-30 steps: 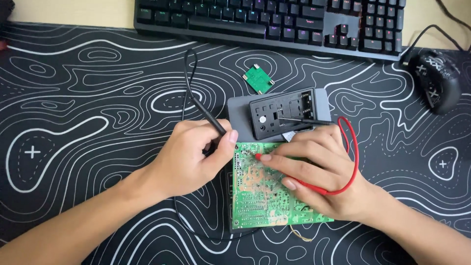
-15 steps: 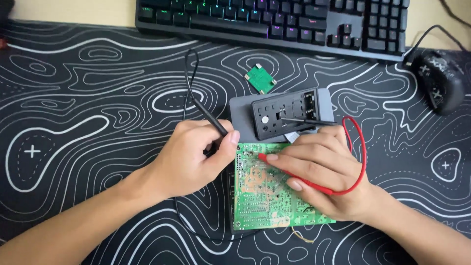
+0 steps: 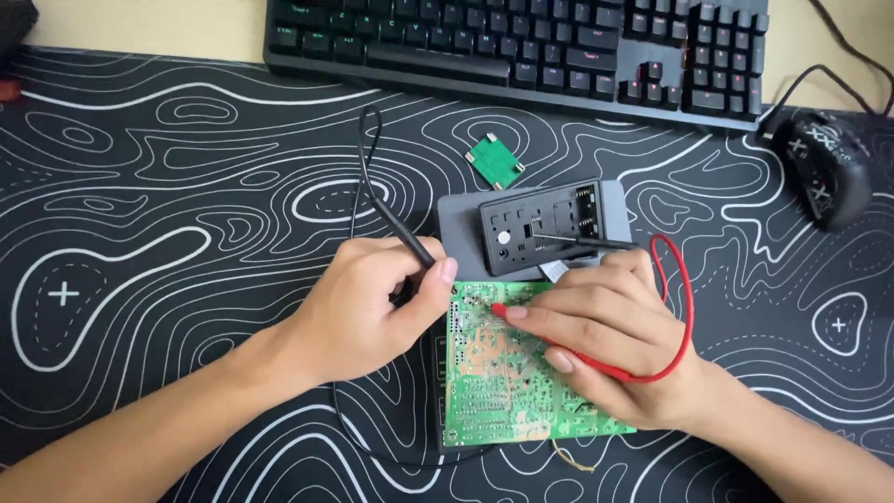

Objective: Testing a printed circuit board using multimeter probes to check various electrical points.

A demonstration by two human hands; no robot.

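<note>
A green circuit board (image 3: 507,391) lies on a black desk mat with white contour lines. My left hand (image 3: 372,303) grips a black test probe (image 3: 402,233), its tip down at the board's upper left corner. My right hand (image 3: 605,326) holds a red test probe (image 3: 503,312) against the board's top area, and its red lead (image 3: 678,298) loops around the hand. Just behind the board sits a grey device with a black panel (image 3: 538,224), into which the leads run.
A small green board (image 3: 494,160) lies behind the grey device. A black keyboard (image 3: 521,42) spans the back of the desk. A black mouse (image 3: 824,168) rests at the right. The black lead (image 3: 365,158) curls over the mat toward the back.
Both hands stay on the board with the probes. The red probe tip has shifted slightly on the board.
</note>
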